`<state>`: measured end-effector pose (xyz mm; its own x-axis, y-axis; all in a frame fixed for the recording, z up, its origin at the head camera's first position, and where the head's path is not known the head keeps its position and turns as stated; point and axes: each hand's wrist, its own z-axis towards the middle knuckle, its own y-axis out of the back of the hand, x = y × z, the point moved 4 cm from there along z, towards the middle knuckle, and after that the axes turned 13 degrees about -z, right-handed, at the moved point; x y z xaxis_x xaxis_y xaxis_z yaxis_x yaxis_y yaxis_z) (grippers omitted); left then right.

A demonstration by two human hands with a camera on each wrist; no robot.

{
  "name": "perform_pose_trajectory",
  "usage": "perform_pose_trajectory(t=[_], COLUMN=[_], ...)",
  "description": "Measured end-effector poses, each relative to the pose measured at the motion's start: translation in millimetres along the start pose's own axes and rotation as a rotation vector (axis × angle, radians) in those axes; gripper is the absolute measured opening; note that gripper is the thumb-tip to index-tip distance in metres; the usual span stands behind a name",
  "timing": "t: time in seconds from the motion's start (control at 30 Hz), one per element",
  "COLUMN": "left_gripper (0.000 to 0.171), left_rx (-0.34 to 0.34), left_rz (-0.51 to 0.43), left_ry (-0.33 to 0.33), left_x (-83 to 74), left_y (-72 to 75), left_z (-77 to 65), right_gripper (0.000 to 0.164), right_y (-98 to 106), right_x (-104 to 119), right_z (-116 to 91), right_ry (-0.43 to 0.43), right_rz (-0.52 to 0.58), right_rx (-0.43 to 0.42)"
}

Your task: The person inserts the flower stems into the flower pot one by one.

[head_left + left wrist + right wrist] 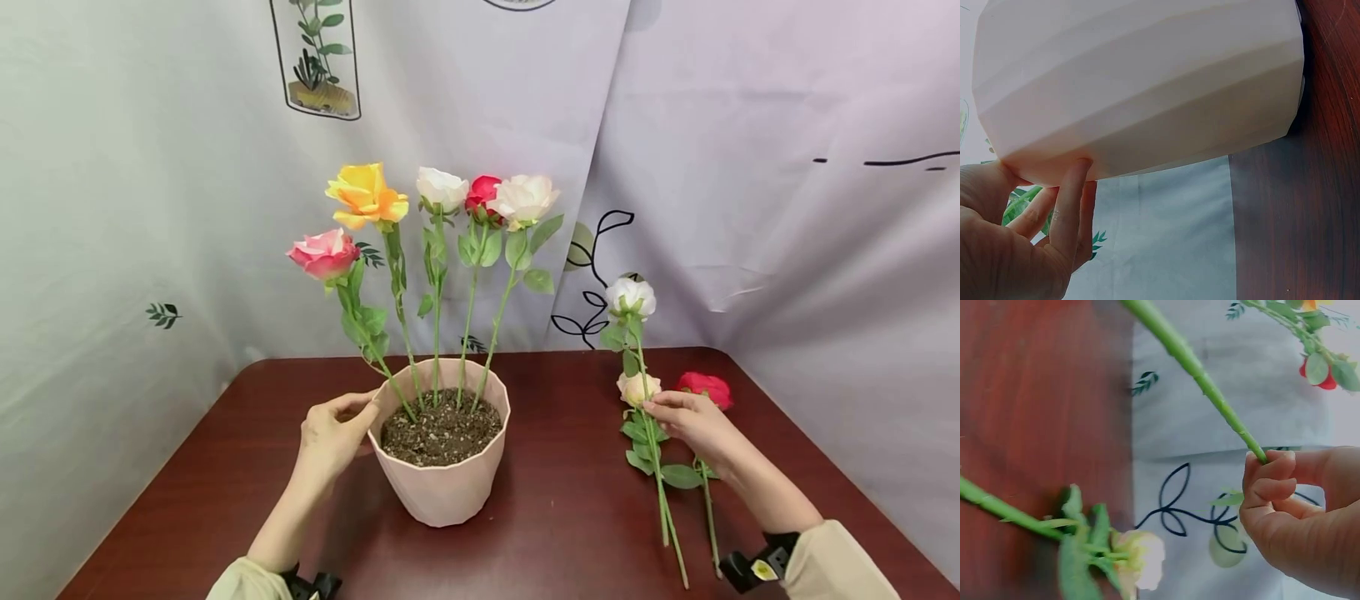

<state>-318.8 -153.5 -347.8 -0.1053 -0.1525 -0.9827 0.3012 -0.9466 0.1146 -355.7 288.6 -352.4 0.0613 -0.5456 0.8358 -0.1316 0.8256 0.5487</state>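
A pale pink flower pot filled with dark soil holds several artificial roses upright. At its left rim, my left hand grips the edge; the left wrist view shows fingers of that hand against the pot's outer wall. My right hand pinches the green stem of a white rose between thumb and fingertips, its bloom pointing up and away. Below that stem lies a cream rose, and beside it a red rose, partly covered by the right hand.
In the pot stand a pink rose, a yellow rose, white and cream ones and a red one. The dark red-brown table ends at a pale printed cloth backdrop behind the pot.
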Motion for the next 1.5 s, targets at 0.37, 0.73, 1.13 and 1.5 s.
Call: perform_pose_trajectory(t=[0.37,0.73,1.13,1.5], left_gripper=[0.029,0.027,0.025,0.024], left_rx=[-0.015,-0.029,-0.034,-0.058], left_rz=[0.014,0.037,0.054,0.074], left_ry=[-0.003,-0.026,-0.044,-0.059], left_x=[1.6,1.3,-0.1,-0.7], left_y=[-0.1,1.7,-0.9,-0.1], left_z=[-2.9,-4.6,-5.2,-4.7], right_gripper=[0.033,0.012,0.012,0.025], right_y=[19.1,24.9,12.7,-10.7], right_x=[44.0,105.6,164.5,202.8], right_z=[5.9,11.4,11.6,10.2], right_ry=[0.125,0.352,0.557,0.629], right_rz=[0.01,0.207,0.119,0.06], right_rx=[-0.094,-0.238,-0.55,-0.589])
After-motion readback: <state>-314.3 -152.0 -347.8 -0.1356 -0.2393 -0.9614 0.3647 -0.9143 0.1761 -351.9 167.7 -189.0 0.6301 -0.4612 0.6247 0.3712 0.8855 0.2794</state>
